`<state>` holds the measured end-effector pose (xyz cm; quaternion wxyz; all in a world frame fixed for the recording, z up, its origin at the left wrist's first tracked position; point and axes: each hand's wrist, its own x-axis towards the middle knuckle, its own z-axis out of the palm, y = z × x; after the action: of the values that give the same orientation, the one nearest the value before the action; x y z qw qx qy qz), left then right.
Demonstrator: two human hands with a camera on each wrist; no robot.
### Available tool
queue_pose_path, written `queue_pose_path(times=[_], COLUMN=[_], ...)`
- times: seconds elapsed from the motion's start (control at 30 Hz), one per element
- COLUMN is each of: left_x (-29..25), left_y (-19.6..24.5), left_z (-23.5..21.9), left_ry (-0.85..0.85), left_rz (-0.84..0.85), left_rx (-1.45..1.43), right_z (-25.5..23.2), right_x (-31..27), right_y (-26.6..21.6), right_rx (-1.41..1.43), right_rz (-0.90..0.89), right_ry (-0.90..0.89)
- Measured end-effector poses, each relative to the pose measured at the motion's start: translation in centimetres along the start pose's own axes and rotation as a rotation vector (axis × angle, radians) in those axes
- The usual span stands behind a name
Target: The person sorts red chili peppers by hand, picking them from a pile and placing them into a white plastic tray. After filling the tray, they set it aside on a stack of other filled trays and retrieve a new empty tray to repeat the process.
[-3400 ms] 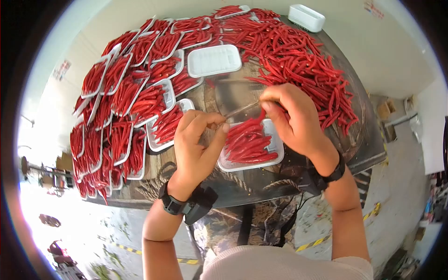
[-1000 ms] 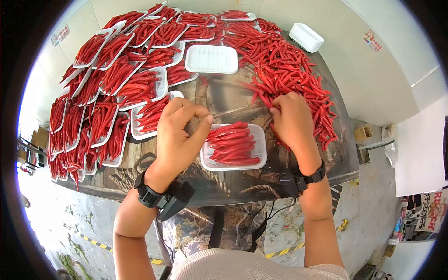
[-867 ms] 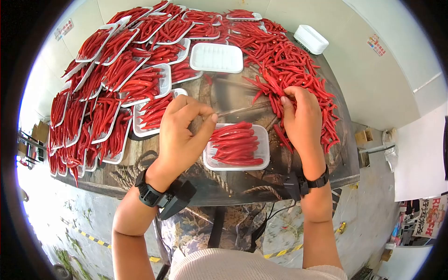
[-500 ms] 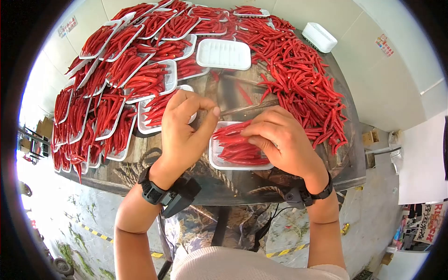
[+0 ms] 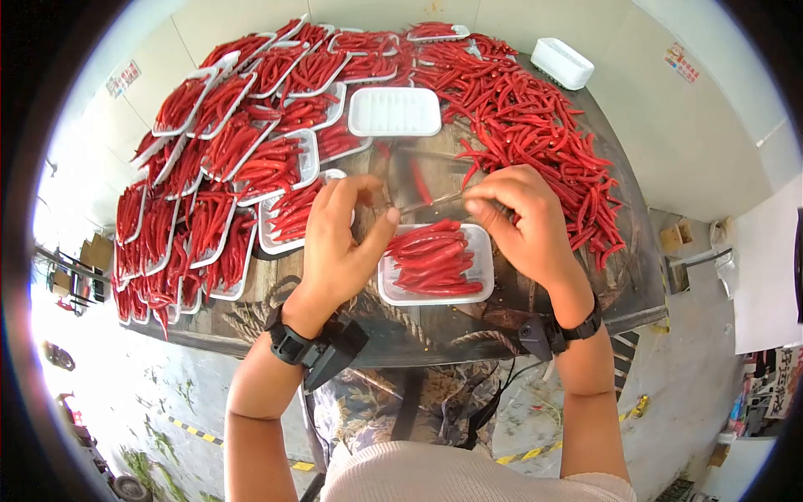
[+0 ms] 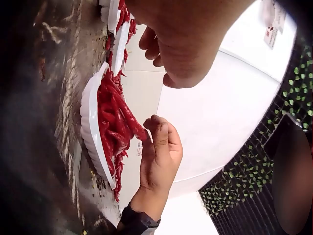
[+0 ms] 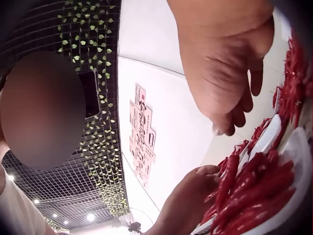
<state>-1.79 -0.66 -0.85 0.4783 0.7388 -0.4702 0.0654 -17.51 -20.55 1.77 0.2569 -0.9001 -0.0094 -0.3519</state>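
Observation:
A white foam tray (image 5: pixel 488 280) of red chili peppers (image 5: pixel 433 259) lies at the table's near edge, between my hands. My left hand (image 5: pixel 339 238) hovers at its left side, thumb and forefinger apart with nothing between them. Over the tray's far right corner is my right hand (image 5: pixel 525 224), its fingers loosely bent and no pepper showing in them. In the left wrist view the right hand (image 6: pixel 161 154) comes close to the tip of one pepper (image 6: pixel 129 117). One loose chili (image 5: pixel 421 184) rests on the wood beyond the tray.
Filled chili trays (image 5: pixel 276 163) overlap in layers on the left. A heap of loose chilies (image 5: pixel 535 125) covers the right side. An unfilled white tray (image 5: pixel 394 112) lies at centre back, and stacked white trays (image 5: pixel 562 64) stand at the back right. Rope (image 5: pixel 485 337) runs along the near edge.
My right hand brought chilies from the heap to the tray, let go and drew back to the right. A loose chili appeared on the wood beyond. The left hand stayed beside the tray.

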Motion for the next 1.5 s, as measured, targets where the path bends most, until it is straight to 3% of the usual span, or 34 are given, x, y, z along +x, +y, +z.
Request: queue_pose_path(times=[0.1, 0.17, 0.23, 0.4, 0.5, 0.7, 1.13, 1.33, 1.5], left_x=[-0.1, 0.0, 0.3, 0.1, -0.1, -0.4, -0.4, 0.2, 1.0], left_y=[0.2, 0.5, 2.6, 4.9, 5.4, 6.5, 4.9, 5.8, 5.1], left_z=[-0.2, -0.5, -1.2, -1.2, -0.6, 1.1, 1.3, -0.8, -3.9], left_ry=[-0.101, -0.286, -0.421, -0.651, -0.628, -0.675, -0.608, -0.653, -0.596], left_rz=[0.073, 0.009, 0.096, 0.193, 0.267, 0.196, 0.158, 0.092, 0.098], left_rx=[0.089, -0.013, 0.012, 0.305, 0.339, 0.552, 0.358, 0.283, 0.324], right_z=[-0.1, -0.3, -0.3, 0.5, 0.2, 0.0, 0.4, 0.5, 0.6], right_x=[0.0, -0.1, -0.2, -0.5, -0.4, -0.4, -0.6, -0.7, -0.8], right_y=[1.6, 2.6, 3.3, 4.2, 4.2, 4.3, 4.9, 5.2, 5.4], right_rx=[-0.082, -0.171, -0.165, -0.170, -0.202, -0.176, -0.185, -0.183, -0.176], right_rz=[0.027, 0.059, 0.072, 0.080, 0.049, 0.086, 0.068, 0.078, 0.076], right_ry=[0.167, 0.213, 0.251, 0.224, 0.192, 0.234, 0.208, 0.180, 0.177])
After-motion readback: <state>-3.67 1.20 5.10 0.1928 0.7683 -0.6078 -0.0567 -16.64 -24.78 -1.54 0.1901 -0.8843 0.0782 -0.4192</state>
